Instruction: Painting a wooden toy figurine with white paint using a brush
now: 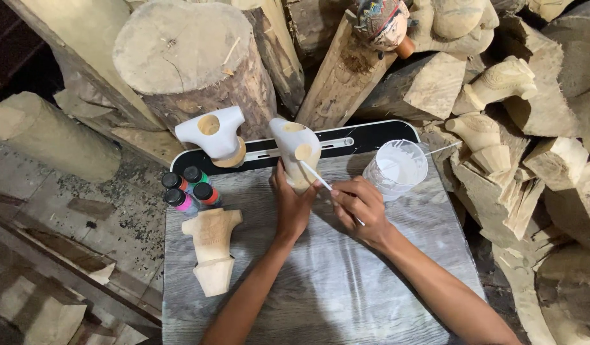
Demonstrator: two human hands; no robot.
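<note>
Head view, close, straight down

Both bare forearms extend forward and converge. The left hand is upright, fingers wrapped in a closed grasp. The right hand is curled in a pinch grip, knuckles up.

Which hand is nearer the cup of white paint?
Right. The right hand with the brush sits just beside the cup; the left hand holds the carving, farther away.

Grey wood-grain table with paint bottles, bare carving, cup
</note>
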